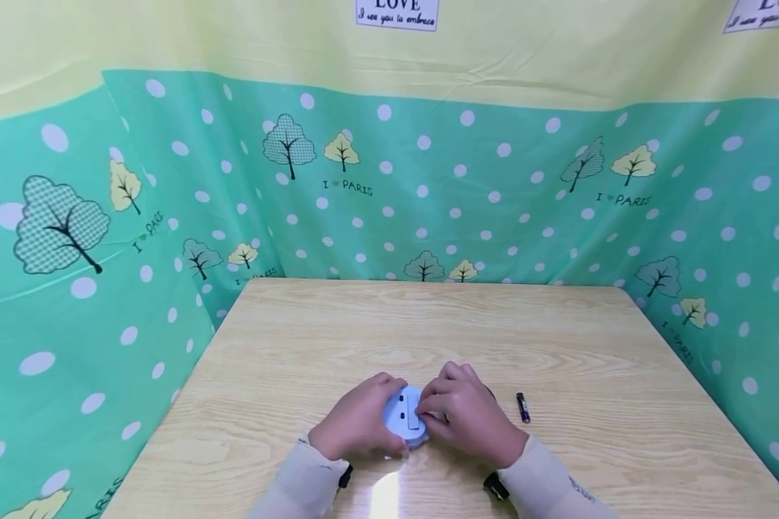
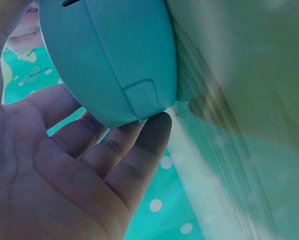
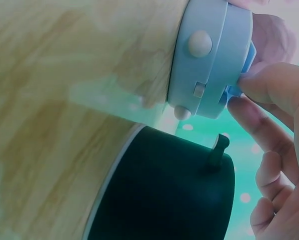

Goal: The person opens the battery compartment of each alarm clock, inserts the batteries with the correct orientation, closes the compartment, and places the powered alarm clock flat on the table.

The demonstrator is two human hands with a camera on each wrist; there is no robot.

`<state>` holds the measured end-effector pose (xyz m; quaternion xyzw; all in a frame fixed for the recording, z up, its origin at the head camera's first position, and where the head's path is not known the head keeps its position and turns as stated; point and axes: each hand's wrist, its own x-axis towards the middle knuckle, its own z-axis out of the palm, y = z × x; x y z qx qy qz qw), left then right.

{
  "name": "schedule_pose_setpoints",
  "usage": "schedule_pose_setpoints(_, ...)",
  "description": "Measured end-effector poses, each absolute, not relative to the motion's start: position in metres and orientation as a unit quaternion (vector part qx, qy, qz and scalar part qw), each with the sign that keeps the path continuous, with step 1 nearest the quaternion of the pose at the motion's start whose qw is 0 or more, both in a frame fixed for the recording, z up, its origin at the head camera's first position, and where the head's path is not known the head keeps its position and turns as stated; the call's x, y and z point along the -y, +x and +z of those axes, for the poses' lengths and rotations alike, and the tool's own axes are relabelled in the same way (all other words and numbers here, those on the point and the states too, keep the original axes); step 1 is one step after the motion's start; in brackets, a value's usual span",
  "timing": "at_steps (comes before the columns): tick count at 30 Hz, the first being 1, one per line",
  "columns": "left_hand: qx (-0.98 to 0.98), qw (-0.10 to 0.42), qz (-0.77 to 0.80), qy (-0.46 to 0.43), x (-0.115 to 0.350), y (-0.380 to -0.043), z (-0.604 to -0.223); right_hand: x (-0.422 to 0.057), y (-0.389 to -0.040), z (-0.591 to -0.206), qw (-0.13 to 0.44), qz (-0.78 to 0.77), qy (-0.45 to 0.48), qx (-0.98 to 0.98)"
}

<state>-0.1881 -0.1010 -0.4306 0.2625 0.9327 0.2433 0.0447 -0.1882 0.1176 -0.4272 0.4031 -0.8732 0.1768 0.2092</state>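
A light blue round alarm clock (image 1: 394, 418) lies back side up on the table, two small dark knobs on its back. My left hand (image 1: 359, 419) grips it from the left, fingers at the far edge and thumb near the front. In the left wrist view, the fingertips touch the clock's side (image 2: 124, 55) beside a raised-lettered button. My right hand (image 1: 462, 412) pinches the edge of the rectangular battery cover (image 1: 412, 409) between thumb and index finger. The right wrist view shows the blue cover (image 3: 249, 57) standing slightly proud of the back. What lies under it is hidden.
A dark battery (image 1: 523, 407) lies on the wooden table (image 1: 389, 324) right of my right hand. A dark rounded object with a small peg (image 3: 174, 185) stands near the clock in the right wrist view. Patterned green curtain (image 1: 363, 216) surrounds the table.
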Motion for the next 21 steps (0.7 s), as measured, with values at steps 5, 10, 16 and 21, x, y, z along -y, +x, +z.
schedule_pose_setpoints(5, -0.933, 0.047, 0.245, 0.259, 0.1012, -0.1888, -0.4318, -0.1173, -0.1871, -0.4265, 0.210, 0.177, 0.401, 0.874)
schedule_pose_setpoints(10, -0.932, 0.047, 0.247, 0.262, 0.1012, -0.1895, -0.4326, -0.1176, -0.1878, -0.4275, 0.214, 0.174, 0.399, 0.874)
schedule_pose_setpoints(16, -0.932, 0.050, 0.243, 0.263, 0.1004, -0.1896, -0.4289, -0.1174, -0.1886, -0.4278, 0.212, 0.175, 0.398, 0.875)
schedule_pose_setpoints(21, -0.935, 0.055, 0.235, 0.262, 0.0992, -0.1899, -0.4258, -0.1177, -0.1879, -0.4271, 0.210, 0.174, 0.399, 0.875)
